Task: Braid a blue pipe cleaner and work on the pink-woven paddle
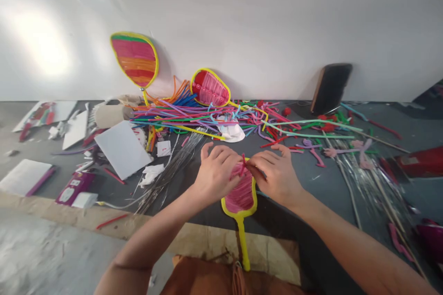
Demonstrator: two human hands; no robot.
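Observation:
A short pink pipe cleaner piece [243,164] is pinched between the fingertips of my left hand [218,170] and my right hand [275,175]. Both hands are closed over the upper part of a paddle shape [239,197], which has a pink striped face and a yellow fuzzy rim. Its yellow handle [243,244] points toward my body. My fingers cover part of the paddle's top. Behind my hands lies a heap of coloured pipe cleaners [180,113].
Two more yellow-rimmed paddles, one striped [135,60] and one pink [211,87], lean at the white wall. A phone [331,87] stands back right. Bare metal wires [173,170] and a white card [122,150] lie left; a purple box [75,188] sits nearer the front edge.

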